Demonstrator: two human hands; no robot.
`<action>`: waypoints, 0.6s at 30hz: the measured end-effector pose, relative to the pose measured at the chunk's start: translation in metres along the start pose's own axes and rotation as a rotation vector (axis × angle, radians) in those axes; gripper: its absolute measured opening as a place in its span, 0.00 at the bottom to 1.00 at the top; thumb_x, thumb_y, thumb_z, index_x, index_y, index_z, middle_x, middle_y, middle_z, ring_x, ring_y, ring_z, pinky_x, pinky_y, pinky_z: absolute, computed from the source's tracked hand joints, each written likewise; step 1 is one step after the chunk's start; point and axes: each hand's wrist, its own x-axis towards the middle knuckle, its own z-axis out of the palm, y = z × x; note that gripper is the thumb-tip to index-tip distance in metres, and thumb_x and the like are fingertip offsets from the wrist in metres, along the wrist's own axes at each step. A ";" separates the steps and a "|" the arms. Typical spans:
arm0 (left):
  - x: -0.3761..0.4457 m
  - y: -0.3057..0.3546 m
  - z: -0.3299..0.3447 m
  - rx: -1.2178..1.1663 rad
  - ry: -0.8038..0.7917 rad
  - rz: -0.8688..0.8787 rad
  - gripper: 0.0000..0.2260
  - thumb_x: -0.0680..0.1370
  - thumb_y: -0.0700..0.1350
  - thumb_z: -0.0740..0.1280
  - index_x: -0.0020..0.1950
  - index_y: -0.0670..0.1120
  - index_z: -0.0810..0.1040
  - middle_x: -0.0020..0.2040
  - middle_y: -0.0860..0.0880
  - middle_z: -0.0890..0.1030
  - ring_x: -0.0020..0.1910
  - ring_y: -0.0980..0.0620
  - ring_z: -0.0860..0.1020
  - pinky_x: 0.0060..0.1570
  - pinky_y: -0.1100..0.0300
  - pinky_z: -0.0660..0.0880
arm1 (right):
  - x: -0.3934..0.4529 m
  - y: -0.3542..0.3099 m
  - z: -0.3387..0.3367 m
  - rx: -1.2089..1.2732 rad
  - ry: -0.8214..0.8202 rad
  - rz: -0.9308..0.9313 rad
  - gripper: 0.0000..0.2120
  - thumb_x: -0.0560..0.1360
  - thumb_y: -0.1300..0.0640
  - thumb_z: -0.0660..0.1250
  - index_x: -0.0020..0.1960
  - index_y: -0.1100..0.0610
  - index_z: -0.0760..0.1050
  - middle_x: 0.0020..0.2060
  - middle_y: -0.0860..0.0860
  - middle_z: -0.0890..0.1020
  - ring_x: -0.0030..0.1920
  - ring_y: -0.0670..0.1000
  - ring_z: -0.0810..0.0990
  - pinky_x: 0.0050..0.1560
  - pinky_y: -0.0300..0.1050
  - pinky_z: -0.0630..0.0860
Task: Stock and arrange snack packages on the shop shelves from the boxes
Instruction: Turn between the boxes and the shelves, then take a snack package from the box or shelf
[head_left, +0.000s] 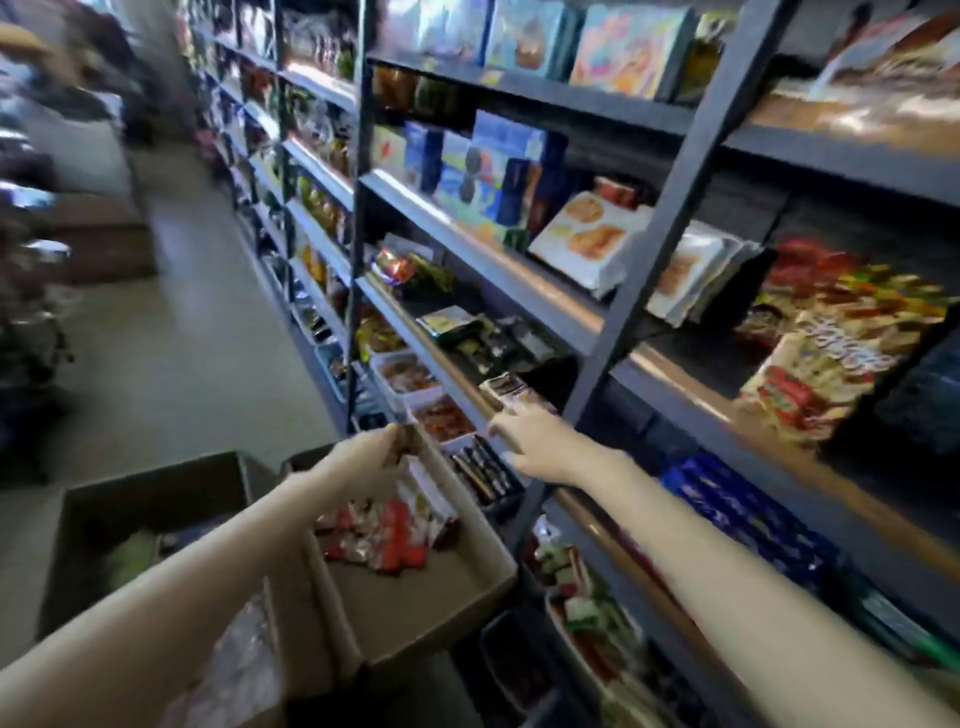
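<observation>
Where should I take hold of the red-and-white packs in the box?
Take the top pack by an end edge, coming from above through the open top of the box. The packs lie flat in a loose heap against the far wall, so only the upper edges are free to pinch.
</observation>
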 end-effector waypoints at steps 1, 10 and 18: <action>-0.005 -0.032 0.004 -0.002 -0.002 -0.078 0.17 0.75 0.47 0.64 0.63 0.45 0.71 0.56 0.45 0.79 0.54 0.44 0.78 0.52 0.52 0.75 | 0.023 -0.007 0.023 0.029 -0.070 -0.003 0.16 0.80 0.58 0.58 0.67 0.58 0.66 0.67 0.58 0.65 0.68 0.59 0.64 0.58 0.50 0.68; -0.015 -0.175 0.058 -0.156 0.006 -0.553 0.15 0.77 0.41 0.61 0.63 0.40 0.70 0.58 0.40 0.79 0.57 0.40 0.76 0.54 0.52 0.71 | 0.176 -0.021 0.171 0.135 -0.564 0.070 0.29 0.81 0.58 0.58 0.77 0.57 0.49 0.76 0.57 0.52 0.74 0.59 0.56 0.70 0.53 0.63; 0.065 -0.219 0.116 -0.119 -0.054 -0.581 0.15 0.75 0.39 0.62 0.61 0.41 0.69 0.56 0.43 0.78 0.55 0.41 0.76 0.56 0.45 0.72 | 0.295 -0.022 0.290 0.390 -0.498 0.063 0.17 0.77 0.58 0.61 0.63 0.64 0.67 0.61 0.62 0.73 0.63 0.60 0.71 0.58 0.48 0.68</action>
